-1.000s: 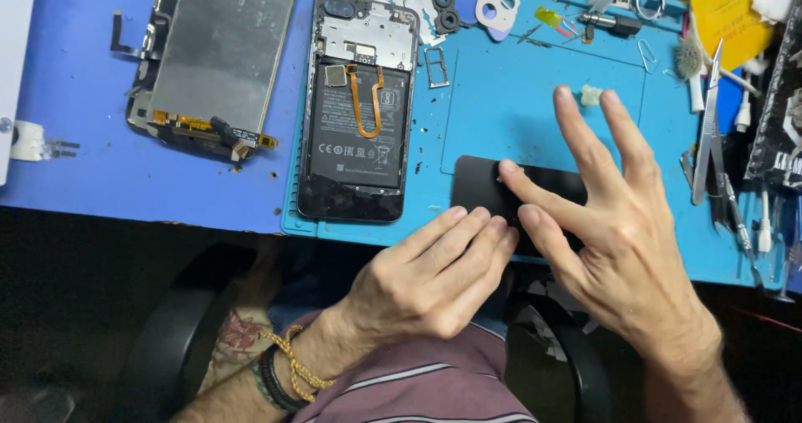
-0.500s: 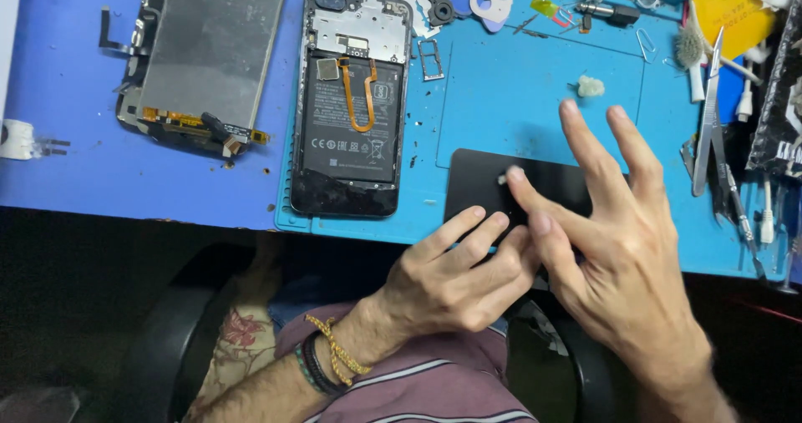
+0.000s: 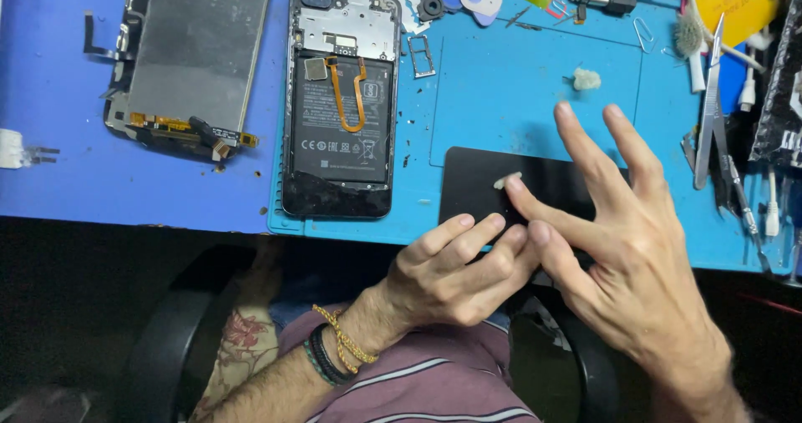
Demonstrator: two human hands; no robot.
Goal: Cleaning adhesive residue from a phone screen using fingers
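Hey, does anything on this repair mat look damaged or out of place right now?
Nothing looks spilled. The opened phone lies with its back off and battery exposed, and the detached screen panel sits askew beside it, cables trailing. Small loose parts scatter along the mat's top edge.

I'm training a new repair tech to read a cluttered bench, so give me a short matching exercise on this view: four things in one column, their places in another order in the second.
Things:
1. opened phone
2. detached screen panel
3. black panel
4. tweezers

Places:
A. far left, on the dark blue surface
B. right edge of the mat, beside other tools
C. under the fingertips of both hands
D. left part of the light blue mat, battery showing

Pairs: 1-D, 2-A, 3-C, 4-B
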